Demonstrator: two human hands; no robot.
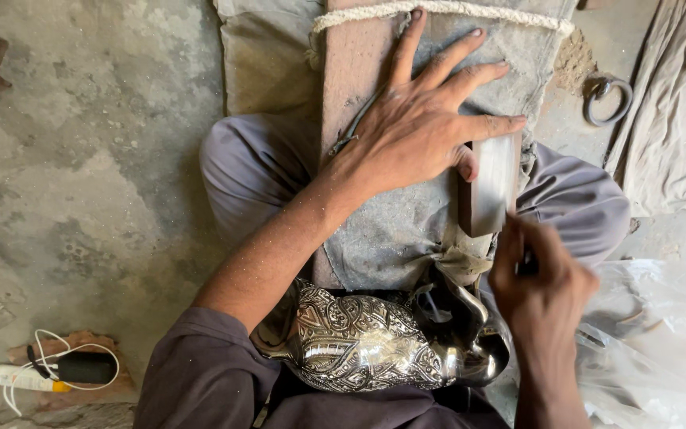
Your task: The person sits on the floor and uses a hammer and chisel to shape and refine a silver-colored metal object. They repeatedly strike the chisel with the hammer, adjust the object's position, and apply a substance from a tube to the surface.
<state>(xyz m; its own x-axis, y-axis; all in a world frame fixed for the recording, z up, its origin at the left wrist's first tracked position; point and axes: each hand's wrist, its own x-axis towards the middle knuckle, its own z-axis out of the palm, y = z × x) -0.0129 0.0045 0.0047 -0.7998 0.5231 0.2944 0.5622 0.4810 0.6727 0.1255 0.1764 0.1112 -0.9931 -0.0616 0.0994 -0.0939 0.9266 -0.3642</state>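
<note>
Stone block [492, 184], two hands, one engraved jug [367, 343]

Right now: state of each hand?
Left hand: open, fingers spread flat on the cloth-covered board, thumb against the grey block.
Right hand: fingers curled shut near the block's lower end; what it grips cannot be told.

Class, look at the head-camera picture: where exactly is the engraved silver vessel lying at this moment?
The engraved silver vessel lies on its side in the person's lap, bottom centre, below the grey cloth, between the left forearm and the right hand.
</note>
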